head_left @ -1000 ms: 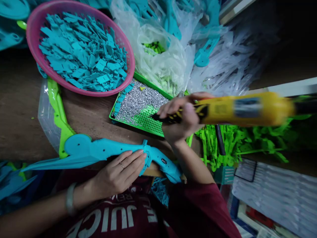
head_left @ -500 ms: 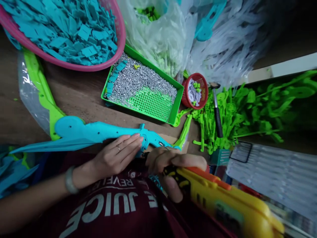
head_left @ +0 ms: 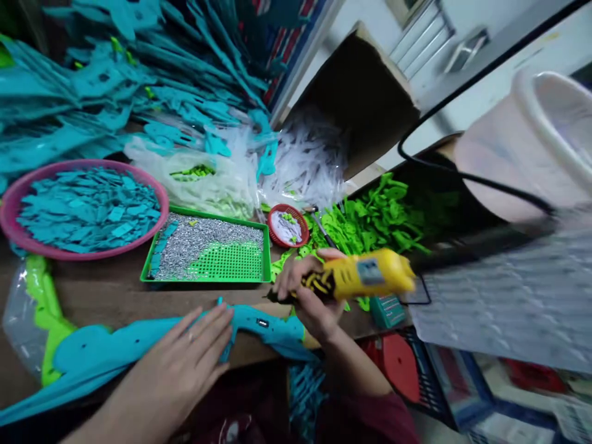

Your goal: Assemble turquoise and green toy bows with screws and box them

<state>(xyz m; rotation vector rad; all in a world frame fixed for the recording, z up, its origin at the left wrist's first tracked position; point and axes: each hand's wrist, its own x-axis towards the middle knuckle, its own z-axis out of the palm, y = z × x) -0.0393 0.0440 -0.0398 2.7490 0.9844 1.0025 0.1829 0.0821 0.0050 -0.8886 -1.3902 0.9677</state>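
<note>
My left hand [head_left: 180, 357] lies flat with its fingers stretched over the long turquoise plastic piece [head_left: 124, 338], which looks like a toy gun or crossbow body. A small dark slotted spot shows near its right end. In my right hand [head_left: 312, 305] is a yellow and black electric screwdriver [head_left: 365, 274], gripped by its black section. Its dark tip points left and stands above the turquoise piece, apparently apart from it. Beyond the hands, a green tray [head_left: 203, 280] carries many small silver screws and a row of turquoise tabs along its left side.
A pink basin [head_left: 161, 206] of turquoise pieces stands at the left. Behind the tray lies a clear bag [head_left: 231, 191] of green parts. To the right are a red basket [head_left: 303, 228], piled green parts [head_left: 383, 216], a hammer [head_left: 324, 228] and a pale bucket [head_left: 499, 154].
The screwdriver has been lifted up and away from the turquoise piece, and its body swung upward. My left hand stays on the piece. The view has tilted up, showing more of the back.
</note>
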